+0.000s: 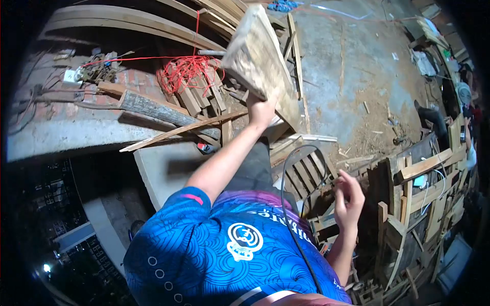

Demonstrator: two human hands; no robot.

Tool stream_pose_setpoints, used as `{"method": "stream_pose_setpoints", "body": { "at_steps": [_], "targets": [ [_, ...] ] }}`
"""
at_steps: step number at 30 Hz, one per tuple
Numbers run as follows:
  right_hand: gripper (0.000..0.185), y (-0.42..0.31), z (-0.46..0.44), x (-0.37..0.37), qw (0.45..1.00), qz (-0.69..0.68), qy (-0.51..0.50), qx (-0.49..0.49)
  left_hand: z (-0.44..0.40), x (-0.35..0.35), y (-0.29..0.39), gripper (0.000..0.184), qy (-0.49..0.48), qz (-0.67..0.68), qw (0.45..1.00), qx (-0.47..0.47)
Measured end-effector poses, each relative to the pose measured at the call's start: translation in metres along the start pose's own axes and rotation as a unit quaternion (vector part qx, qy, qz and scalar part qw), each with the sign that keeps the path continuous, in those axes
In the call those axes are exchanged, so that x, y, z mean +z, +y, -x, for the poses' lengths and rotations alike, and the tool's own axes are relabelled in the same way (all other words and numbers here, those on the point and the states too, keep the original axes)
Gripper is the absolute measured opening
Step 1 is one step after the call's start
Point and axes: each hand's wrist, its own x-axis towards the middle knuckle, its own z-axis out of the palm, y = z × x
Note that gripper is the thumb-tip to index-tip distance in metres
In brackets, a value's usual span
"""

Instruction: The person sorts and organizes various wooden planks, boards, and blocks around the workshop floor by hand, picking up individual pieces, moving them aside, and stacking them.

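My left hand [262, 109] is closed on the lower edge of a broad, rough wooden slab [263, 58], which is lifted and tilted above the floor. The slab hides part of my fingers. At the right, my right hand [349, 201] is raised with its fingers loosely bent and apart, and nothing shows in it. A thin black cable [284, 188] loops between my arms, over my blue shirt. Below and left of the slab, a long thin wood strip [184, 131] lies across a grey log [153, 108].
Tangled red string [189, 74] lies on wood blocks at the upper left. Long planks [127, 23] are stacked behind it. Piled scrap wood [403, 204] stands at the right, near another person's leg [433, 118]. Wood chips [372, 115] litter the concrete floor [326, 66].
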Motion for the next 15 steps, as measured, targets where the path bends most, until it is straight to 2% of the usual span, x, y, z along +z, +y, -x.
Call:
{"method": "stream_pose_setpoints", "body": {
  "at_steps": [1, 3, 6, 7, 9, 11, 13, 14, 15],
  "targets": [
    [0.038, -0.011, -0.008, 0.003, 0.998, 0.052, -0.028, -0.018, -0.016, 0.006, 0.003, 0.034, 0.0, -0.003, 1.0, 0.015],
    [0.036, -0.006, -0.02, 0.006, 0.995, 0.069, -0.069, -0.004, -0.049, 0.015, 0.009, 0.032, 0.029, -0.023, 0.998, 0.051],
    [0.037, -0.005, -0.05, 0.016, 0.992, 0.102, -0.073, 0.027, -0.092, 0.016, 0.014, 0.033, 0.018, -0.076, 0.997, -0.018],
    [0.037, -0.008, -0.062, 0.021, 0.992, 0.107, -0.07, 0.021, -0.108, 0.016, 0.003, 0.034, 0.028, -0.04, 0.997, 0.066],
    [0.033, -0.014, -0.086, 0.035, 0.991, 0.117, -0.056, -0.012, -0.12, 0.013, 0.018, 0.036, 0.004, -0.022, 0.999, 0.038],
    [0.034, -0.022, -0.106, 0.049, 0.991, 0.114, -0.072, -0.009, -0.127, 0.011, 0.024, 0.037, -0.006, -0.023, 0.998, 0.053],
    [0.034, -0.026, -0.122, 0.062, 0.99, 0.108, -0.091, -0.009, -0.136, 0.009, 0.02, 0.035, -0.008, -0.035, 0.999, 0.006],
    [0.034, -0.028, -0.13, 0.066, 0.986, 0.127, -0.104, -0.003, -0.141, 0.01, 0.018, 0.037, -0.02, 0.0, 0.999, 0.039],
    [0.033, -0.03, -0.138, 0.07, 0.982, 0.145, -0.117, 0.002, -0.143, 0.01, 0.028, 0.039, -0.022, -0.076, 0.993, -0.087]
  ]
}}
